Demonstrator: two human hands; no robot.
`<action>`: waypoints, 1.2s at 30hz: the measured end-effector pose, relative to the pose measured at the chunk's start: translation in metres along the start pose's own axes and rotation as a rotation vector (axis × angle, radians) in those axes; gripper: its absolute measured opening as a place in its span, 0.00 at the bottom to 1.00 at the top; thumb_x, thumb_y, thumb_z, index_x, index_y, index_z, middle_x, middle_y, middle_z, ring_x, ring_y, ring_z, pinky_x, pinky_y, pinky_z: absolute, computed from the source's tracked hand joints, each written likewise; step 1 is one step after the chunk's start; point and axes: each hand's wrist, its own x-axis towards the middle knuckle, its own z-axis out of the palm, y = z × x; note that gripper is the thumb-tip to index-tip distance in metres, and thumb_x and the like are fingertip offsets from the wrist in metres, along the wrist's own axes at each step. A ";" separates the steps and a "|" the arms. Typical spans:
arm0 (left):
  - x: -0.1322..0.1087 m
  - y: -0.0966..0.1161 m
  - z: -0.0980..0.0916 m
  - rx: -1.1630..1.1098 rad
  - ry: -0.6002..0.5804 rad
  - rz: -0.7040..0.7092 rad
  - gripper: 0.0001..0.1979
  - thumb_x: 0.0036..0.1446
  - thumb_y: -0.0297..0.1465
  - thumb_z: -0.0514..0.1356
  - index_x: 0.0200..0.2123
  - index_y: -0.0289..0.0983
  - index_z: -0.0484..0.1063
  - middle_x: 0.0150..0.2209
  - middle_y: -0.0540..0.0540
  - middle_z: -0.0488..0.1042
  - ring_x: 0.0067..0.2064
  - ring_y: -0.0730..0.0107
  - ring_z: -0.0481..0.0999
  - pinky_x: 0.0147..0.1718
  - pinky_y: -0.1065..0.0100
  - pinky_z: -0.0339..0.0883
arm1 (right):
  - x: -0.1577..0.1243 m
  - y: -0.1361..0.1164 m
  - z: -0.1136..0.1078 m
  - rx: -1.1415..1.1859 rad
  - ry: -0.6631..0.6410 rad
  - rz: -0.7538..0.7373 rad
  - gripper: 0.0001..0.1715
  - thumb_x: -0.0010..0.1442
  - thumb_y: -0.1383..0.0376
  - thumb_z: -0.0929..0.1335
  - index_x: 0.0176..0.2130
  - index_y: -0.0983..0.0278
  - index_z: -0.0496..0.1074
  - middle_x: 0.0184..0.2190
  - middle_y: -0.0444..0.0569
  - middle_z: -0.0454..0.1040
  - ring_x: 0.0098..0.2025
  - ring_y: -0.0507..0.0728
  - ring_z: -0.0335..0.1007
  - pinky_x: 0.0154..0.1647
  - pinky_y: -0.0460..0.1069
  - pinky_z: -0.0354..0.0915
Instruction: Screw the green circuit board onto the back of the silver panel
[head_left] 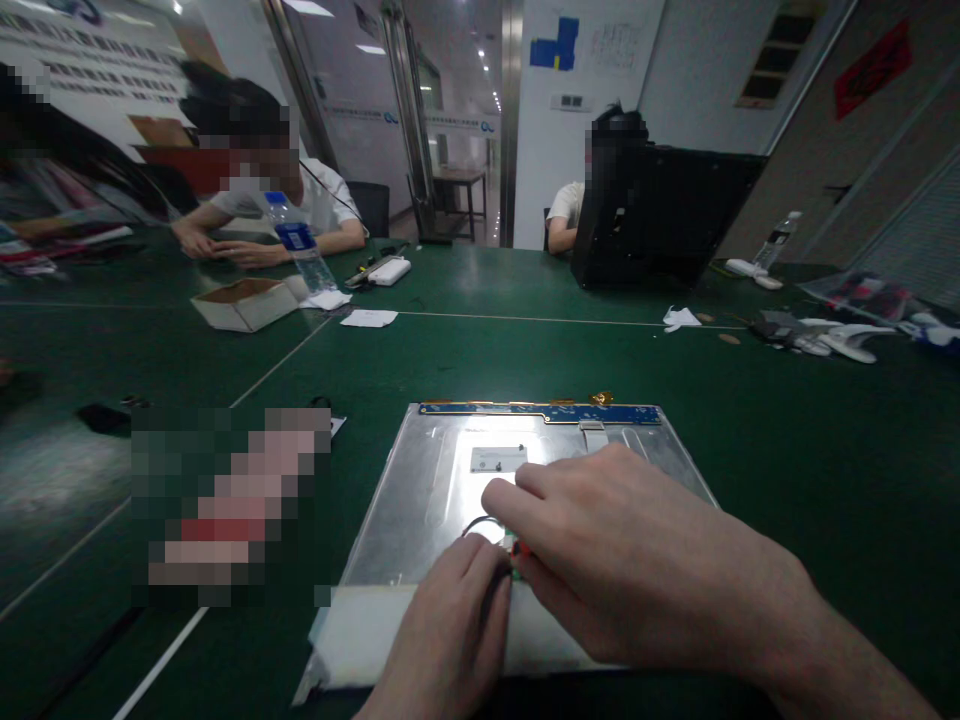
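Observation:
A flat display panel lies on the table in front of me, its silvery metal back facing up. A blue circuit board strip runs along its far edge, and a pale band covers its near edge. My right hand is closed over the panel's middle, with a small orange-red piece showing between its fingers. Against those fingertips, my left hand pinches at the same spot; what it grips is hidden. A thin dark wire curves beside the fingertips, and a bit of green shows there.
A pixelated pinkish object lies left of the panel. Farther off are an open box, a water bottle, a white piece of paper and a large black monitor. Several people sit around the table.

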 end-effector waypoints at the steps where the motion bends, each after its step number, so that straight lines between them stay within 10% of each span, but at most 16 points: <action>1: -0.001 -0.001 0.001 0.000 0.003 0.006 0.09 0.61 0.25 0.48 0.33 0.38 0.67 0.34 0.43 0.72 0.34 0.60 0.73 0.31 0.62 0.69 | 0.000 0.000 0.001 -0.006 0.001 0.010 0.05 0.62 0.66 0.65 0.41 0.62 0.65 0.30 0.45 0.73 0.26 0.52 0.63 0.22 0.48 0.47; 36: -0.003 -0.004 0.003 -0.014 0.009 0.011 0.08 0.58 0.23 0.50 0.35 0.38 0.67 0.36 0.43 0.72 0.36 0.60 0.74 0.32 0.62 0.69 | 0.000 0.000 0.001 -0.008 0.009 0.025 0.09 0.62 0.61 0.66 0.42 0.62 0.65 0.30 0.45 0.74 0.26 0.53 0.64 0.22 0.48 0.47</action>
